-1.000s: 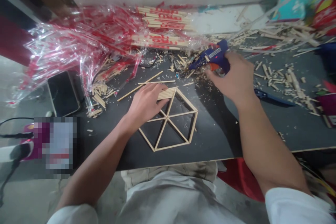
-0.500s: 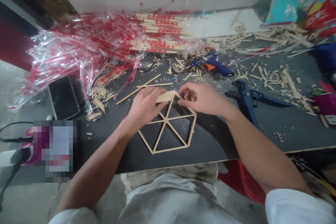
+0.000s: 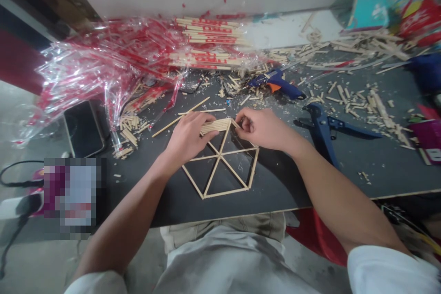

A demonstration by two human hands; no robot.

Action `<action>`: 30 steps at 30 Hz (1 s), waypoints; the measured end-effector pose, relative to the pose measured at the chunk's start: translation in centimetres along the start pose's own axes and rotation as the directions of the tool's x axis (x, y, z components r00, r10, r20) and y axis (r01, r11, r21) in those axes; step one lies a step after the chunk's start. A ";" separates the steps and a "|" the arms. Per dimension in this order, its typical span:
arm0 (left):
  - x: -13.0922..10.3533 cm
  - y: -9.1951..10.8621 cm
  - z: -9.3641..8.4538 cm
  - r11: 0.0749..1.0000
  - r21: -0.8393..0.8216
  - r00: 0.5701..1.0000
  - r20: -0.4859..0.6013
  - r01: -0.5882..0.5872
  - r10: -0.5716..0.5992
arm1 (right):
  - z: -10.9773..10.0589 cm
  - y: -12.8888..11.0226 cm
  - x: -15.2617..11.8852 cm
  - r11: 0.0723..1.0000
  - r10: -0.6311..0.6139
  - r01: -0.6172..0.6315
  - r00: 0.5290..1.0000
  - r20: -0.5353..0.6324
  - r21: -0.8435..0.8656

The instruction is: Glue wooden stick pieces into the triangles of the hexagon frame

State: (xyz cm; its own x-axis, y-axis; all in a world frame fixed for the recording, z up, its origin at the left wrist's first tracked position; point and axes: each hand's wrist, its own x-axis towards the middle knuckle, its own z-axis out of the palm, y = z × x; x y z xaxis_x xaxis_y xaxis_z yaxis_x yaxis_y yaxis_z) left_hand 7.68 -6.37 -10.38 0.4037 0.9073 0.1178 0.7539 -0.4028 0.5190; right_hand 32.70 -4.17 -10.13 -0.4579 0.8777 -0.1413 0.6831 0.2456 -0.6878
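Note:
A six-sided frame of pale wooden sticks (image 3: 208, 172), with spokes meeting in its middle, lies at the near part of the dark table. Several sticks sit side by side as a panel (image 3: 220, 125) along its far edge. My left hand (image 3: 188, 140) grips this panel at its left end, thumb on the near side and fingers over the far side. At the frame's far right corner, my right hand (image 3: 268, 129) is closed, its thumb and curled fingers at the side stick. Its fingertips are partly hidden. Two loose sticks (image 3: 181, 117) lie crossed beyond my left hand.
A blue glue gun (image 3: 280, 85) and a blue cutter (image 3: 324, 131) lie beyond and right of the frame. Stick offcuts (image 3: 344, 96) litter the table. Plastic wrappers (image 3: 138, 50) and wrapped chopsticks (image 3: 210, 32) are heaped at the back; a phone (image 3: 83, 128) lies left.
The frame has shifted and turned slightly, its near corner moving a little right and away from me. Both hands stay on it, with the right fingers curled in a little closer.

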 end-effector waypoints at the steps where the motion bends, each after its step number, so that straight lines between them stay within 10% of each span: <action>1: 0.0 0.0 0.0 1.000 0.003 1.000 0.000 -0.004 0.004 | 0.0 0.0 0.0 1.000 0.000 0.000 1.000 -0.001 -0.006; 30: 0.3 -1.5 0.1 0.998 -0.024 0.990 -0.133 0.051 -0.054 | -0.8 0.6 -0.1 0.993 0.072 -0.079 0.994 -0.085 -0.085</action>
State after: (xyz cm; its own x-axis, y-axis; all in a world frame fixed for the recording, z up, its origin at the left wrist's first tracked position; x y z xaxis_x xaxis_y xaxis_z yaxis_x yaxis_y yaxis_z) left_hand 6.69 -5.51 -11.18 0.2898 0.9357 0.2012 0.7609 -0.3528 0.5446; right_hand 33.58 -3.75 -9.99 -0.3574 0.9250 -0.1291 0.7629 0.2093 -0.6118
